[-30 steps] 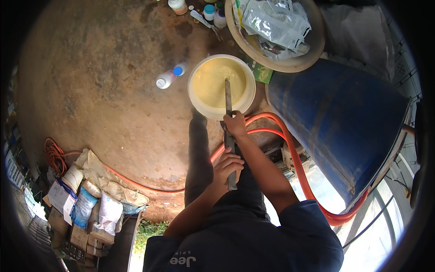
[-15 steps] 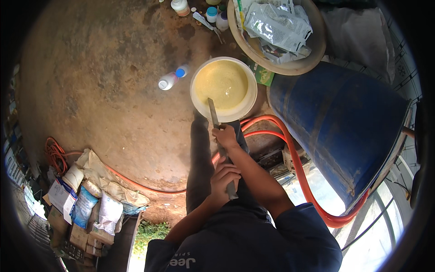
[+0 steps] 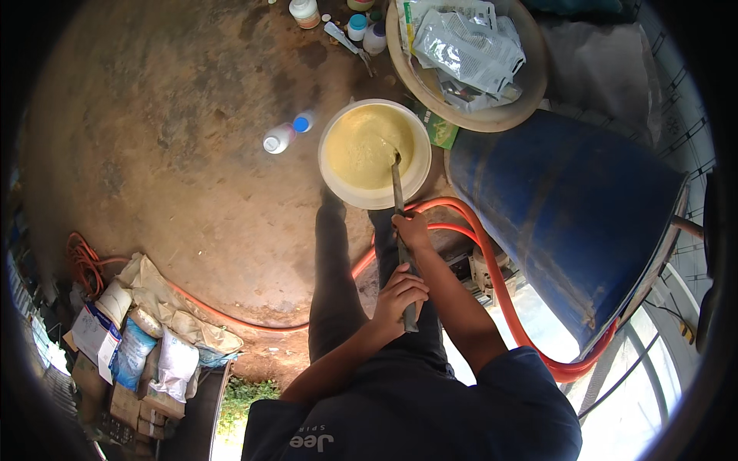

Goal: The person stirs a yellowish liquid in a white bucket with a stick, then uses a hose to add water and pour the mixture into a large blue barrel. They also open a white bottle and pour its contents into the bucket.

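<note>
A round white bucket [image 3: 424, 157] stands on the floor ahead of my feet. Thick yellow liquid [image 3: 365, 146] fills its inside, its surface rippled. One end of a long, flat, dark stick [image 3: 397, 184] dips into the liquid near the bucket's right side; the submerged tip is hidden. My right hand [image 3: 413, 229] is wrapped around the stick just outside the near rim. Closer to my body, my left hand [image 3: 400, 296] grips the same stick near its lower end, which sticks out below the fingers.
Two white bottles [image 3: 279, 139] lie left of the bucket. A wide basin [image 3: 400, 69] of silvery packets and a big blue barrel [image 3: 561, 215] stand to the right. An orange hose [image 3: 500, 288] loops beside my legs. Sacks and boxes [image 3: 138, 349] are piled at lower left.
The stick's far end has swung from the left-near part of the liquid to the right side. Both hands have shifted right with it, still gripping.
</note>
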{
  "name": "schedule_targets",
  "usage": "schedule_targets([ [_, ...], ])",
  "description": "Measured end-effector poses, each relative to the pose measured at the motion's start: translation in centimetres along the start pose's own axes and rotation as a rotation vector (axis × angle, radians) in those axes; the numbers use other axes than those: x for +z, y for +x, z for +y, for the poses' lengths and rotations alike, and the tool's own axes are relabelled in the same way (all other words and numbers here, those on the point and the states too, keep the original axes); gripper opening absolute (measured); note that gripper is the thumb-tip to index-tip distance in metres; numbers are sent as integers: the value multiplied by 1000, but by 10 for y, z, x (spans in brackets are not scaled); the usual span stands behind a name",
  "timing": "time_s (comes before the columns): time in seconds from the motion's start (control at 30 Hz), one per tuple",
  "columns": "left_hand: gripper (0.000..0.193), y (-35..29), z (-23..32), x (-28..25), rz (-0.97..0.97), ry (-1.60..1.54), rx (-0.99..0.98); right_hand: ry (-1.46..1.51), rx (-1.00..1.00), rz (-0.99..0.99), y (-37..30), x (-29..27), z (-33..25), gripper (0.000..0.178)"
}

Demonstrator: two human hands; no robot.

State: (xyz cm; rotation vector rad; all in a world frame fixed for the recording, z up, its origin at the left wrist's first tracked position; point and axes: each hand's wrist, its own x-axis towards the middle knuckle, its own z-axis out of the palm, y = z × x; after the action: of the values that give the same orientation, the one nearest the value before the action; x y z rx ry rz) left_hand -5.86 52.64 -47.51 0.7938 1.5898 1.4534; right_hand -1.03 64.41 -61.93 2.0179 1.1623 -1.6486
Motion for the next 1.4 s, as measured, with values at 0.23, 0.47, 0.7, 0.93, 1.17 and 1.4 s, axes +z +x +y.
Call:
schedule_targets([
  [0.23,14,-5,25,-29,90,154,-111,-68,21,-186,-22,48,3,23],
  [0.47,15,28,18,-34,233,253,-14,24,-65,-262,-2,70,-48,20],
  [0.7,15,54,3,2,154,228,80,71,-140,-237,25,18,-66,22],
  [0.93,15,36,5,20,2,75,39,35,-40,-94,19,-28,-30,24],
  [1.17,16,14,27,0,92,193,-60,34,68,-263,-8,17,2,21],
  [1.4,15,35,14,-27,123,305,-2,104,-5,-347,13,58,-45,22],
])
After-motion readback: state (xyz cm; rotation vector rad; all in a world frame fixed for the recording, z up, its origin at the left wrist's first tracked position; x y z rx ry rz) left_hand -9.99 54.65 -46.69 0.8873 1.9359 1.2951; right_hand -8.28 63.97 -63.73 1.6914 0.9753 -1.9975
